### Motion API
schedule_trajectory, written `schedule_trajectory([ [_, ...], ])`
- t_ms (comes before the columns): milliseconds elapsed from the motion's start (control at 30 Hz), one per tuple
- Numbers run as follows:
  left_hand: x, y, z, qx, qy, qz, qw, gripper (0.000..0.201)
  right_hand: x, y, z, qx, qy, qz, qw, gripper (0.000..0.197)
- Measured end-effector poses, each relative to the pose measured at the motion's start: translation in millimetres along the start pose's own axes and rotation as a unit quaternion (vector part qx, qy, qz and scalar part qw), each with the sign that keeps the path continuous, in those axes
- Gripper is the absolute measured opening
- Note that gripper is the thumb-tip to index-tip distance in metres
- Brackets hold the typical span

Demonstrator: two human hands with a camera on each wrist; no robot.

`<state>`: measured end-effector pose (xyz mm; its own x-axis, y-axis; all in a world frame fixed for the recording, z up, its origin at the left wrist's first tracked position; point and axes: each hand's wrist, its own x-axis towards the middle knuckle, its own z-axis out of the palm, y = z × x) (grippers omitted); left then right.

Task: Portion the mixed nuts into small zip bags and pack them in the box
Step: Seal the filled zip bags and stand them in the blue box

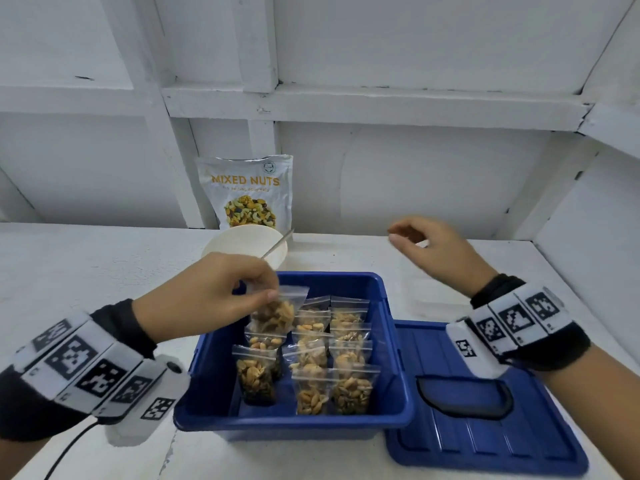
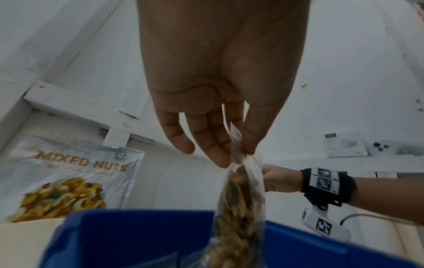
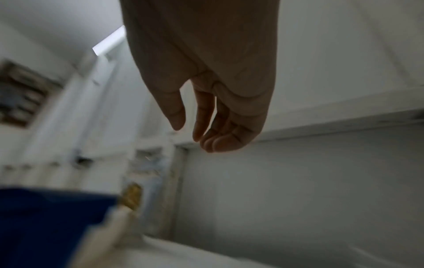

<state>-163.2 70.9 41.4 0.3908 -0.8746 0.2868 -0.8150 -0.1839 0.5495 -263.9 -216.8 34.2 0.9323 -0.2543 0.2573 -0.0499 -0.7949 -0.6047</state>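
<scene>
Left hand (image 1: 207,292) pinches a filled zip bag (image 1: 275,311) over the box (image 1: 298,415); right hand (image 1: 433,251) hangs loose, empty. I'd lower it upright into the back-left gap.

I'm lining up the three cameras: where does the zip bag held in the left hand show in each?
Head: zip bag left of centre, over the blue box's far left corner, pinched by the left hand.
Left wrist: lower centre, hanging from the fingertips.
Right wrist: not visible.
Shared landmark: the blue box.
</scene>
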Motion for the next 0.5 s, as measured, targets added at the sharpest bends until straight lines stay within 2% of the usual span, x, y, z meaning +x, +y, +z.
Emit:
schedule_trajectory([
  [133,-20.6,-14.3,7.1,0.021,-0.073,-0.009,0.997,0.037,16.6,97.0,-10.0,-0.102,-0.018,0.159,0.982,0.033],
  [233,-28.1,-19.9,15.8,0.019,-0.132,-0.041,0.99,0.025,17.6,147.4,-16.7,-0.171,-0.033,0.232,0.957,0.046],
  [300,-30.4,-22.6,22.0,0.022,-0.171,-0.068,0.983,0.008,17.5,166.1,-18.1,-0.206,-0.053,0.271,0.939,0.054],
  [367,-32.5,-26.9,28.7,0.052,-0.205,-0.082,0.974,0.014,17.9,177.5,-17.2,-0.225,-0.068,0.304,0.923,0.055],
  [433,-33.6,-31.8,36.7,0.108,-0.236,-0.087,0.962,0.015,19.3,184.0,-15.1,-0.232,-0.057,0.322,0.916,0.051],
  [500,-34.3,-35.5,44.7,0.172,-0.243,-0.082,0.951,0.007,21.2,186.4,-12.0,-0.234,-0.025,0.325,0.916,0.04],
])
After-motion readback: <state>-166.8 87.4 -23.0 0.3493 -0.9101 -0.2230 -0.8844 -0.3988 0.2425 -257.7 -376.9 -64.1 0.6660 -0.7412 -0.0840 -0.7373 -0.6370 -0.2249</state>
